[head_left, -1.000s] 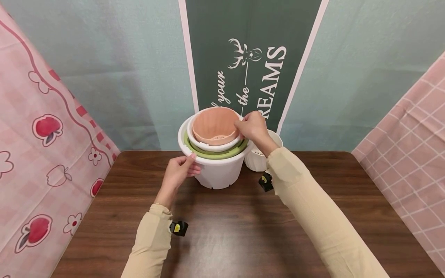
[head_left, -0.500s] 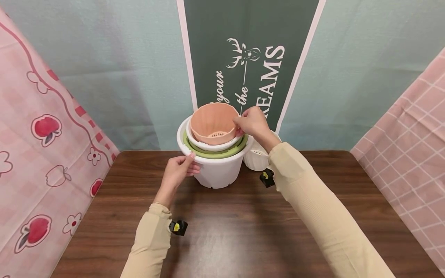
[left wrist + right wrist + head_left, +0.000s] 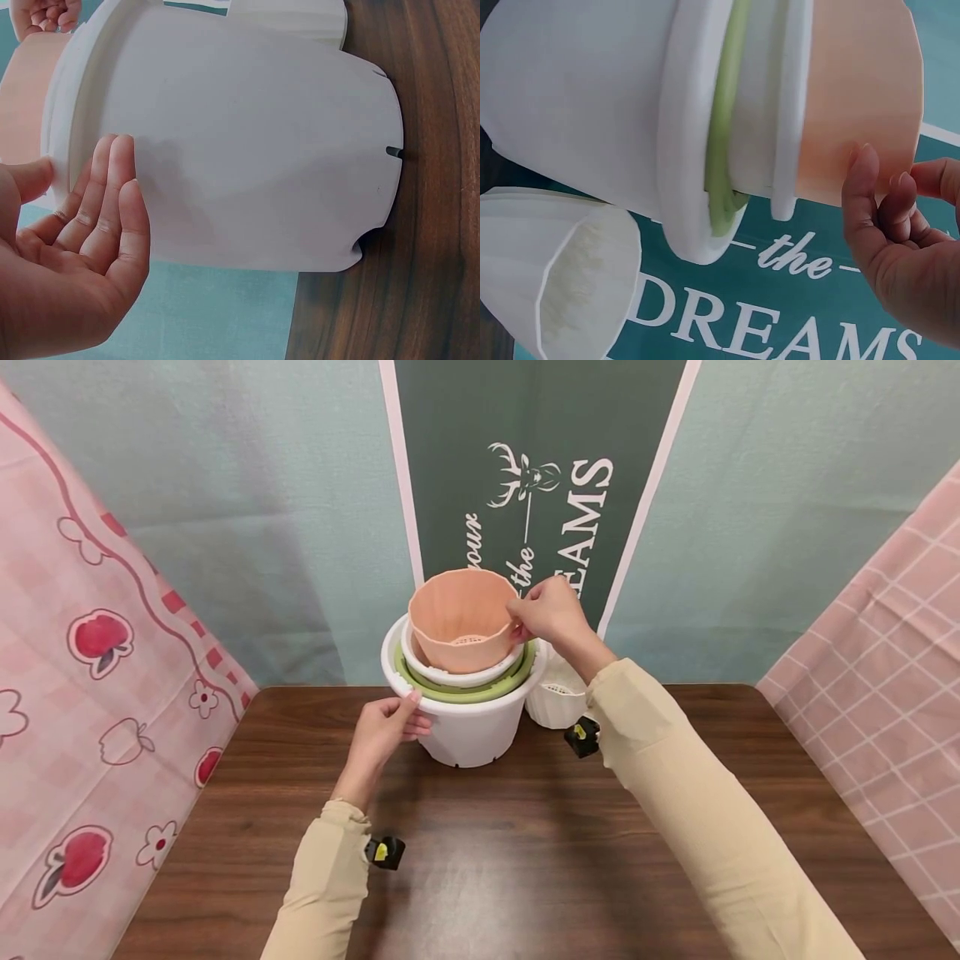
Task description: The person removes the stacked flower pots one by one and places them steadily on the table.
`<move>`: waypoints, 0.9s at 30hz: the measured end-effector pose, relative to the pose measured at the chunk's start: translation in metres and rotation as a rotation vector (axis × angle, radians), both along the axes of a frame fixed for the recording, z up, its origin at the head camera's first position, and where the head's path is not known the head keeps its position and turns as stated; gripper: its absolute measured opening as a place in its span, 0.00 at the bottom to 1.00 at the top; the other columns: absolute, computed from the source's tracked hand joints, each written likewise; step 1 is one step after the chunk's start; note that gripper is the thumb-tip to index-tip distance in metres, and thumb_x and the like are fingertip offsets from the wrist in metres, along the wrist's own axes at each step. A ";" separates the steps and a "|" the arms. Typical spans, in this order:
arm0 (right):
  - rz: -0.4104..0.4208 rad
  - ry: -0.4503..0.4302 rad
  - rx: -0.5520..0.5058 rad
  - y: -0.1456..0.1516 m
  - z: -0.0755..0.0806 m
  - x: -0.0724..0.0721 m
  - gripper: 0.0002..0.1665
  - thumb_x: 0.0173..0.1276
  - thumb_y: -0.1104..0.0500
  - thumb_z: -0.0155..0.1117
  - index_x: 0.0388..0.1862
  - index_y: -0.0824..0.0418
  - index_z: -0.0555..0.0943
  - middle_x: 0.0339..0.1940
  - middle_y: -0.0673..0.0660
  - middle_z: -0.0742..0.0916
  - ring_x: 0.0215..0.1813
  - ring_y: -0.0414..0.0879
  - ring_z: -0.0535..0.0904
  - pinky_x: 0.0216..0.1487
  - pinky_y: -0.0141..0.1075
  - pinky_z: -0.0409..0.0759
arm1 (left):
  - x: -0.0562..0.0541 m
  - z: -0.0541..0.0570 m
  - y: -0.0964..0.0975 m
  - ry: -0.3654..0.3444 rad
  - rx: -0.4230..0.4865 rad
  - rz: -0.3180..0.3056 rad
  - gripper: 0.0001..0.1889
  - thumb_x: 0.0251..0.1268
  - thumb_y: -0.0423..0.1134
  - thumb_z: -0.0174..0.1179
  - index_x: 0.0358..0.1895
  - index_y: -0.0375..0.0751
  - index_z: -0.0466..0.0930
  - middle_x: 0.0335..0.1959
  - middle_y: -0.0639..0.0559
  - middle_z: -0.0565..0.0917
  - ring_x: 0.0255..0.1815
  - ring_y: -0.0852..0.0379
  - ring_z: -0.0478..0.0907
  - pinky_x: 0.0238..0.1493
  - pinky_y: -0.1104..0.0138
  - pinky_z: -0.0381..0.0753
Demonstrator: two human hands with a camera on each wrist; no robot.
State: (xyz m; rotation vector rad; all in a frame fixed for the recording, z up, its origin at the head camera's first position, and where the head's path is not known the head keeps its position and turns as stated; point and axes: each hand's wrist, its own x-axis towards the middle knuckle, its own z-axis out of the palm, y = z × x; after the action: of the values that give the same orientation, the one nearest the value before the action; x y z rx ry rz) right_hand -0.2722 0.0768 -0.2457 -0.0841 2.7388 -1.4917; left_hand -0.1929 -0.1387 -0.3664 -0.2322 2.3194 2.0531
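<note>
Nested flower pots stand at the back of the table. The outermost is a large white pot, inside it a green pot, then a smaller white pot. A peach pot with a holed bottom rises partly out of the smaller white one. My right hand pinches the peach pot's right rim between thumb and fingers. At the large white pot's front left, my left hand grips its rim, thumb on top and fingers under it, as the left wrist view shows.
Just right of the stack, a small white fluted pot stands on the brown wooden table, partly behind my right arm. A green and teal cloth hangs behind. Pink patterned cloths border the left and right sides.
My right hand has lifted the peach pot upward, so more of its outer wall shows above the smaller white pot. My left hand has stayed at the large white pot's rim.
</note>
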 end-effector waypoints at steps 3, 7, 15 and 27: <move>0.003 -0.001 -0.011 0.000 0.003 0.000 0.18 0.62 0.62 0.53 0.15 0.68 0.77 0.11 0.56 0.82 0.17 0.42 0.80 0.30 0.35 0.81 | 0.000 0.000 0.000 0.003 0.003 -0.002 0.22 0.67 0.47 0.52 0.37 0.25 0.78 0.23 0.44 0.83 0.23 0.59 0.82 0.29 0.70 0.80; 0.007 0.005 -0.044 0.001 0.005 0.001 0.19 0.62 0.63 0.53 0.14 0.69 0.77 0.12 0.56 0.82 0.16 0.42 0.80 0.29 0.36 0.82 | 0.000 -0.001 -0.001 0.001 0.001 0.000 0.23 0.67 0.48 0.52 0.37 0.25 0.78 0.24 0.44 0.83 0.23 0.59 0.82 0.28 0.70 0.80; 0.014 0.032 -0.071 0.003 0.013 0.003 0.20 0.62 0.63 0.52 0.13 0.69 0.77 0.11 0.56 0.81 0.15 0.42 0.80 0.28 0.36 0.81 | 0.000 -0.001 -0.002 0.002 -0.004 -0.003 0.22 0.67 0.48 0.52 0.37 0.25 0.78 0.23 0.44 0.83 0.25 0.56 0.82 0.29 0.69 0.80; 0.020 0.035 -0.132 0.006 0.024 0.007 0.18 0.61 0.64 0.51 0.13 0.68 0.77 0.12 0.56 0.81 0.16 0.43 0.80 0.28 0.35 0.81 | 0.001 -0.001 -0.004 0.002 -0.005 -0.002 0.23 0.67 0.47 0.52 0.38 0.24 0.78 0.23 0.45 0.83 0.23 0.58 0.82 0.28 0.70 0.80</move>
State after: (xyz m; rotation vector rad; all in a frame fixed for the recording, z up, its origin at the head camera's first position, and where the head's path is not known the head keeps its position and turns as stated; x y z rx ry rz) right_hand -0.2655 0.0827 -0.2217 -0.1402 2.6542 -1.6799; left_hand -0.1922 -0.1426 -0.3677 -0.2276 2.3256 2.0480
